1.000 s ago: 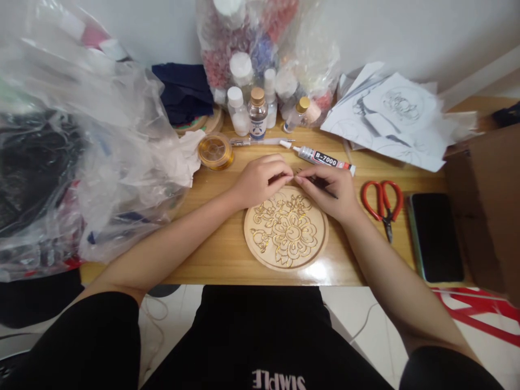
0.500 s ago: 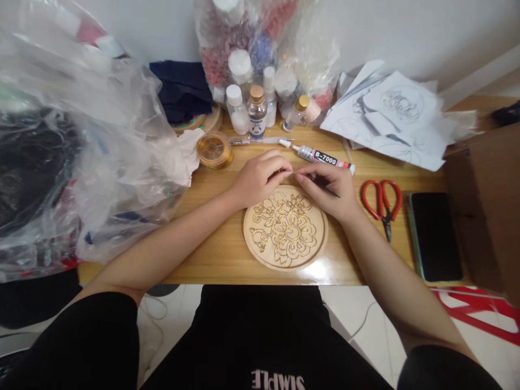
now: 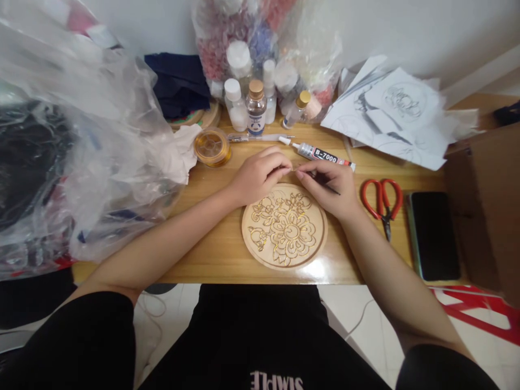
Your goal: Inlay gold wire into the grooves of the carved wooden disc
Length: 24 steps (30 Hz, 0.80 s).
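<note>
Above the far edge of a round wooden plate, my left hand point(image 3: 262, 172) pinches a thin gold wire point(image 3: 293, 169), only a tiny bit of which shows between my fingertips. My right hand point(image 3: 331, 185) is closed at the other side, fingertips near that wire. A slim dark tool point(image 3: 334, 190) lies within its grip, its tail sticking out past the palm; its tip is hidden. The plate point(image 3: 245, 238) lies flat on the table, bearing a flower design point(image 3: 292, 233) outlined in gold wire. Just behind my right hand is a B-7000 glue tube point(image 3: 323, 154).
Red-handled pliers point(image 3: 382, 203) and a phone point(image 3: 434, 235) lie to the right, by a cardboard box point(image 3: 483, 211). A gold wire spool point(image 3: 212, 147), a pen point(image 3: 260, 138) and bottles point(image 3: 255, 111) stand behind. Plastic bags point(image 3: 114, 135) crowd the left; paper drawings point(image 3: 390, 114) lie back right.
Both hands stay nearly in place, fingertips still close together above the plate. The view shifts slightly; nothing is taken up or let go.
</note>
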Available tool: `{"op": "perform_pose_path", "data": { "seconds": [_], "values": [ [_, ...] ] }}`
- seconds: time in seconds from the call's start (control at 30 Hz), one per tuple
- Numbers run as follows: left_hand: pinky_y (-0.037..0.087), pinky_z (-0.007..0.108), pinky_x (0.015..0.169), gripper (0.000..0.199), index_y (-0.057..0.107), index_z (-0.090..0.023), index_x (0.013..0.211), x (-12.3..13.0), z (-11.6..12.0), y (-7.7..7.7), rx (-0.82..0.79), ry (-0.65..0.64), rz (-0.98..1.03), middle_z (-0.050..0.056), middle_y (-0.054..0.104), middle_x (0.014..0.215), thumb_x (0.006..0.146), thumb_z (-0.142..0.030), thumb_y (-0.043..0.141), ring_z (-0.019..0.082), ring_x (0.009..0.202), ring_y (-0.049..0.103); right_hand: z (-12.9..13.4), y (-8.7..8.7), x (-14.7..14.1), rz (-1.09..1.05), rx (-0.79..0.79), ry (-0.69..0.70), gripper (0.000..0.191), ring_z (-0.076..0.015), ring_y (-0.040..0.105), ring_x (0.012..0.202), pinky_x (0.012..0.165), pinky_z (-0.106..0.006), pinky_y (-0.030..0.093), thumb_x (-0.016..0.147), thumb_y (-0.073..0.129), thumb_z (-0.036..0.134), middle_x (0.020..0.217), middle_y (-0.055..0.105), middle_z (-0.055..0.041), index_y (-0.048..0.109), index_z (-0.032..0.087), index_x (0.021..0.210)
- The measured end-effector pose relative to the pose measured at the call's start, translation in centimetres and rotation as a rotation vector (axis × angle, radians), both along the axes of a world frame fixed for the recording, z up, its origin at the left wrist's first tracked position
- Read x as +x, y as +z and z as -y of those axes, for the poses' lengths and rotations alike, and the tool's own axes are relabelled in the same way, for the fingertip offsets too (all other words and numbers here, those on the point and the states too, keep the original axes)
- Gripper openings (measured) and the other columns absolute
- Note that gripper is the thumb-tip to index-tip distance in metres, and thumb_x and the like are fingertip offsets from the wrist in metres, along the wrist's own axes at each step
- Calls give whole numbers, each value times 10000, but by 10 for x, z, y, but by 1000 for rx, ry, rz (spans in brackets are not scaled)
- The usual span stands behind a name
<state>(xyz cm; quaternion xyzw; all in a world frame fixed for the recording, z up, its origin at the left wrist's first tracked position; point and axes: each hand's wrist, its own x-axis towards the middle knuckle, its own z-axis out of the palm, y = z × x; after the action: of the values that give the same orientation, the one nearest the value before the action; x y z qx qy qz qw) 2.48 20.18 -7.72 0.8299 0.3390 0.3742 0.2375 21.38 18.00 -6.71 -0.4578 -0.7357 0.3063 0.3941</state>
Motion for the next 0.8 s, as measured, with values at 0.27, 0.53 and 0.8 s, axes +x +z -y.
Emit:
{"op": "perform_pose_path", "data": {
  "seconds": [0.27,0.53,0.8],
  "values": [
    [435,235,650,57,626,-161,838,0,1,0,-32,1,20,3,592,774,840,-161,570,101,684,535,1,0,1,-10,-38,33,128,-109,532,545,502,-248,398,815,620,285,672,672,-16,696,183,811],
    [456,248,665,103,671,-164,830,0,1,-3,11,0,30,20,649,765,855,-201,578,117,714,584,2,1,0,-7,-58,31,137,-103,503,518,480,-244,364,806,629,298,634,644,-11,696,179,796],
    [460,255,676,107,672,-165,803,0,1,-2,32,-18,34,23,674,770,852,-191,580,123,734,600,2,3,1,8,-72,27,129,-90,446,479,459,-240,328,800,630,289,577,598,4,690,177,777]
  ]
}}
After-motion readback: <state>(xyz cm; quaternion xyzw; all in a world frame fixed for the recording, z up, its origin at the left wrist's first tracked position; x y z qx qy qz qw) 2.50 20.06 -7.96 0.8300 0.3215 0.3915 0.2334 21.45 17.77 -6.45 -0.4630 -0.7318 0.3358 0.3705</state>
